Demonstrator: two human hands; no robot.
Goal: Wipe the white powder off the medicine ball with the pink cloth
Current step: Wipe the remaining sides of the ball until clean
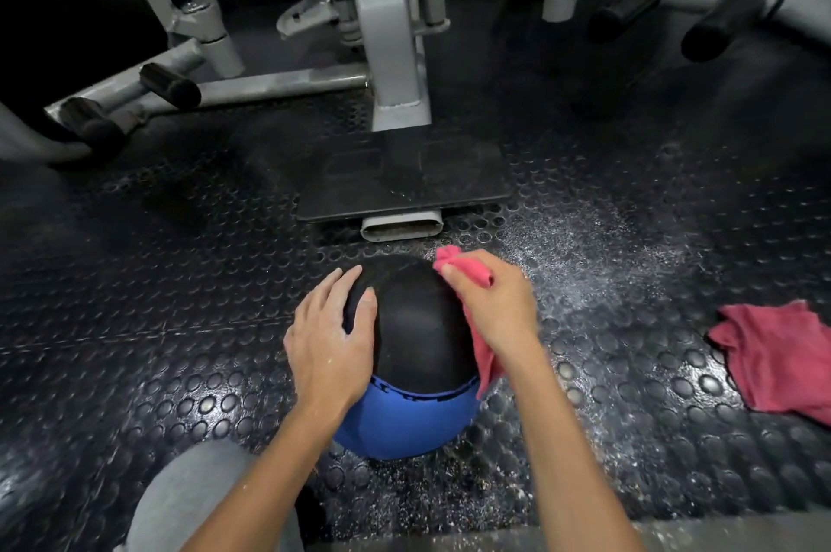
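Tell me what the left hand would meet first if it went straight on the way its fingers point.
The left hand rests on the medicine ball, so it would slide over the ball's far curve. Beyond that, probably the grey tube end under the footplate, though depth is unclear.

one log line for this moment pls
left hand rests on medicine ball | right hand grips pink cloth against ball's right side | second cloth lies on floor mat | white powder scattered on mat
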